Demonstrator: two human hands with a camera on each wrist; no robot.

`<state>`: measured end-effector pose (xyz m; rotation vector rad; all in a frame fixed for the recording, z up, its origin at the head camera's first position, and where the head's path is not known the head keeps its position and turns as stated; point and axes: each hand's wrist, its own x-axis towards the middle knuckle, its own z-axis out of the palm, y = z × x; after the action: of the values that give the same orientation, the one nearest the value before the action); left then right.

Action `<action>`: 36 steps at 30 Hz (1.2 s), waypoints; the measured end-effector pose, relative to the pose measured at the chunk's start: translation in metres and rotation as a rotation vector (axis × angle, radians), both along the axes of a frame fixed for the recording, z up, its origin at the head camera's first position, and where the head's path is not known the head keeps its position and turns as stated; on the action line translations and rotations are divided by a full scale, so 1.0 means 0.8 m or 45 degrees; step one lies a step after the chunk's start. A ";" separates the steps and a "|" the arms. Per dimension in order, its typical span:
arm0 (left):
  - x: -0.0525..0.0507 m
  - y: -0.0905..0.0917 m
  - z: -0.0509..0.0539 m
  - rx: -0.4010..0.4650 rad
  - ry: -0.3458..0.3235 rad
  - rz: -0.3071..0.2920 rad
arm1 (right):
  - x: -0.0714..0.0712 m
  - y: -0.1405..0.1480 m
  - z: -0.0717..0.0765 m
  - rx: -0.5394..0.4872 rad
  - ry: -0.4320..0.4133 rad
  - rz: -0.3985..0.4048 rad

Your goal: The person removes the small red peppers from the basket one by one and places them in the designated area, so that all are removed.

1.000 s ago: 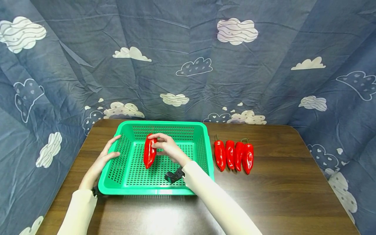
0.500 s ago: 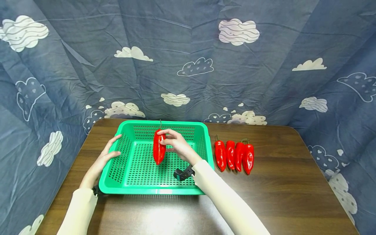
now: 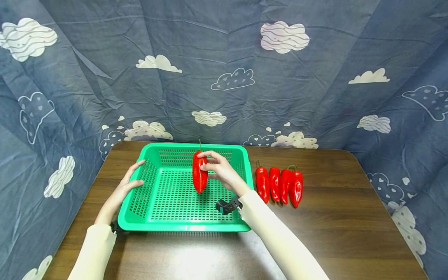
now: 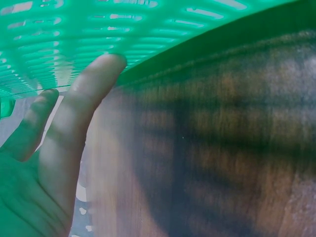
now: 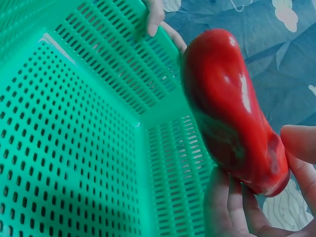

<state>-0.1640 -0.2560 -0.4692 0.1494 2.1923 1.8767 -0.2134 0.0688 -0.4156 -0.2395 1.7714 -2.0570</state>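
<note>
My right hand [image 3: 224, 171] pinches a long red pepper [image 3: 199, 173] near its stem end, holding it upright, tip down, above the floor of a green plastic basket [image 3: 185, 228]. Close up in the right wrist view, the glossy pepper [image 5: 222, 108] lies between my thumb and fingers. At the basket's left side, my left hand [image 3: 122, 192] grips the rim, with the thumb over the edge. Beneath the green slotted wall in the left wrist view, fingers [image 4: 74, 118] touch the outside. No other pepper shows inside the basket.
Several red peppers [image 3: 279, 186] lie side by side on the brown wooden table [image 3: 336, 217], just right of the basket. Behind the table hangs a dark blue cloth [image 3: 196, 46] with cloud patterns.
My right hand has carried the red pepper up from lower in the basket and to the right. The left hand keeps its place on the rim, and the other peppers lie unmoved.
</note>
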 end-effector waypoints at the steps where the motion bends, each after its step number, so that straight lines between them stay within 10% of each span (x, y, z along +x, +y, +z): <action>1: 0.000 0.000 0.000 0.001 0.000 0.000 | 0.000 0.002 0.000 0.003 0.002 -0.005; 36: 0.001 0.001 -0.001 0.009 0.000 0.005 | 0.003 0.091 0.019 0.048 0.060 -0.103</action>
<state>-0.1630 -0.2550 -0.4700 0.1459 2.1878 1.8868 -0.2111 0.1414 -0.4006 -0.2098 1.8753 -2.0875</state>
